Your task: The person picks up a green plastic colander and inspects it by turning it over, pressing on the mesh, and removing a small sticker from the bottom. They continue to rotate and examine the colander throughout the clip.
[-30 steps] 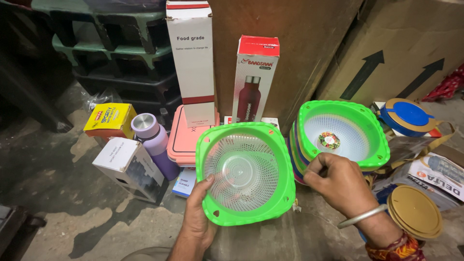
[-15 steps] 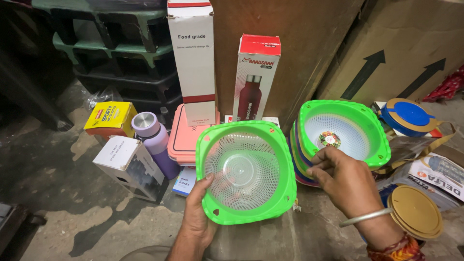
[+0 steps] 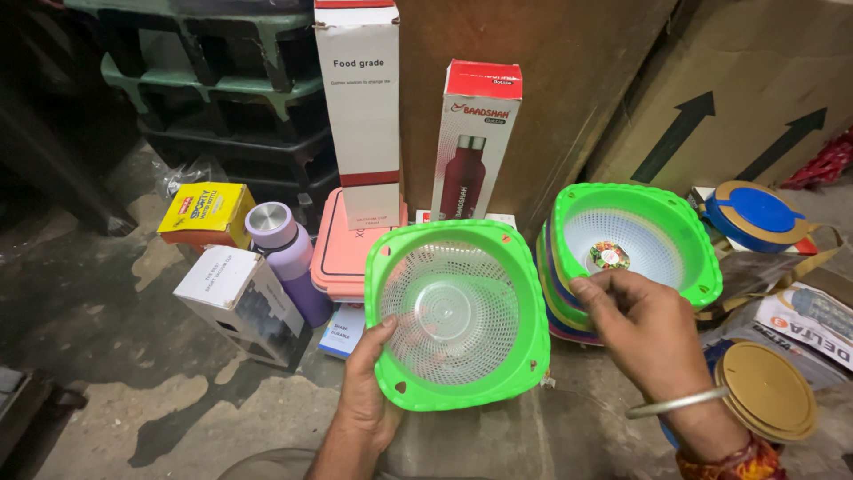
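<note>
My left hand (image 3: pixel 366 391) grips the lower left rim of a square green plastic basket with a white mesh strainer inside (image 3: pixel 458 311), held tilted towards me. My right hand (image 3: pixel 644 333) rests with its fingers on the near rim of a stack of similar green baskets (image 3: pixel 680 233) leaning to the right. The top basket of that stack has a round sticker at its centre. A metal bangle and coloured bracelets sit on my right wrist.
On the stained concrete floor stand a tall white box (image 3: pixel 360 102), a red-topped bottle box (image 3: pixel 475 138), a pink lunch box (image 3: pixel 342 253), a purple bottle (image 3: pixel 286 258), a yellow box (image 3: pixel 206 212) and a white carton (image 3: pixel 242 302). Cardboard cartons (image 3: pixel 737 98) and round lidded containers (image 3: pixel 769 391) are at right.
My right hand has shifted slightly along the rim of the stacked baskets. The basket in my left hand stays nearly in the same place.
</note>
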Demonstrator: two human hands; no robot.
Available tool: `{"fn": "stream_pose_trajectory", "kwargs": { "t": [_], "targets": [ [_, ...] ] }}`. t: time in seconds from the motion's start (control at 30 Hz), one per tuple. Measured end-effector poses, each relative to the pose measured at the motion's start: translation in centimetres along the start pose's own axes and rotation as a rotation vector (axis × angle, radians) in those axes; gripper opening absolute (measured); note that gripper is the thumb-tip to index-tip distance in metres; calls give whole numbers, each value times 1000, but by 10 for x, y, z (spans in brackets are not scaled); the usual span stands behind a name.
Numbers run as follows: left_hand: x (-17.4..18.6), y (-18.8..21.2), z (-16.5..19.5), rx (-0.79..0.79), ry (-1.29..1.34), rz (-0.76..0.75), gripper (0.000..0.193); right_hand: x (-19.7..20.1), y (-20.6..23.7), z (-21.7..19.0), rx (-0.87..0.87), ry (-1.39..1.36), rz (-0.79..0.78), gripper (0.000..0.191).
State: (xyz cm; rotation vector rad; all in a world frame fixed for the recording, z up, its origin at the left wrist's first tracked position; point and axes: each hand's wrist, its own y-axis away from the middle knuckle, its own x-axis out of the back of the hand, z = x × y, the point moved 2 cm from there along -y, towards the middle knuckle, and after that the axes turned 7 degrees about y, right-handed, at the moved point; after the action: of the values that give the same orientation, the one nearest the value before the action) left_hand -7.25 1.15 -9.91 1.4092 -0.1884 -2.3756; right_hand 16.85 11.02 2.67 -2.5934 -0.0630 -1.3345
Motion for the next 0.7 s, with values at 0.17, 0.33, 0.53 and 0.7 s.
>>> {"fn": "stream_pose_trajectory", "kwargs": {
  "t": [0.17,0.33,0.53,0.7],
  "targets": [
    [-2,-1,-3,0,-5,-22,61,-27,30,-15,553,-67,0,29],
    [-10,5,-4,-30,-53,-138,64,-110,87,-22,883,-11,-393,80],
    [-9,9,15,-33,-136,-124,67,-114,69,12,1009,363,-344,41],
    [-21,10,11,-36,-5,-187,68,-87,54,13,1023,484,-240,32]
  ]
}}
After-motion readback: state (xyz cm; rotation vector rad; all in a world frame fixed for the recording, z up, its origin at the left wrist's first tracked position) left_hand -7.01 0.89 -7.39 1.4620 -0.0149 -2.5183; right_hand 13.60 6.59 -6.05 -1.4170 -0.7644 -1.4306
